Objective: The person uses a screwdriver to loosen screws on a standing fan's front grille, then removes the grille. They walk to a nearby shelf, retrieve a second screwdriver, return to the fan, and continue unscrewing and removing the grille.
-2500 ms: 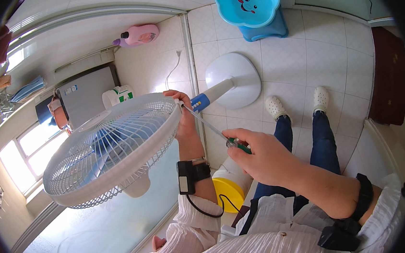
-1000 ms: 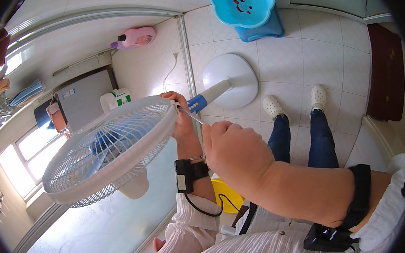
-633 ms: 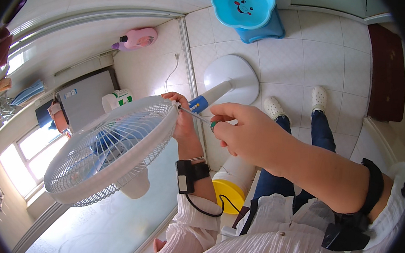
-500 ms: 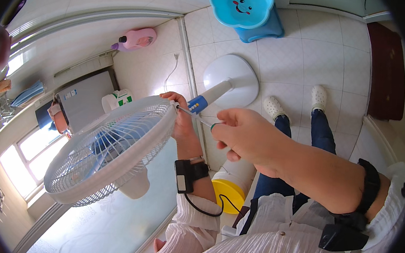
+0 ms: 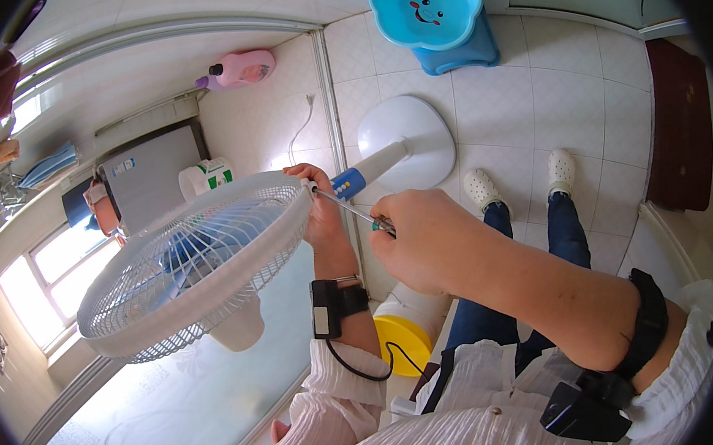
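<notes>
1. Right grip point(image 5: 427, 237) has curled tighter since 0.5 s ago: fingers were loose and spread, now folded in around the screwdriver point(image 5: 349, 207), and more of its green-and-black handle shows. Fan head point(image 5: 202, 294) and left grip point(image 5: 322, 211) look about where they were.
2. Vs 2.5 s ago: right grip sits higher and a bit closer to the fan rim.
3. Right grip state: closed round the handle, fingertips mostly hidden behind the knuckles. Left grip state: bent round the rim edge, partly hidden by it, holding the fan head; exact finger closure can't tell.
4. Location: fan head tilted in front of the person, above the floor; pole point(image 5: 374, 165) and base point(image 5: 431, 140) behind it. Join between pole and head hidden. Screwdriver shaft slants from right grip to the rim edge, tip at or touching the small fitting there.
5. Handling, judged: fan head bulky, fairly light for its size, stiff rim, thin grille wires likely easy to bend. Hold by the rim, not the wires.
6. Screwdriver, judged: light, rigid, smooth shaft likely slippery. Take it by the handle, in line with the shaft.
</notes>
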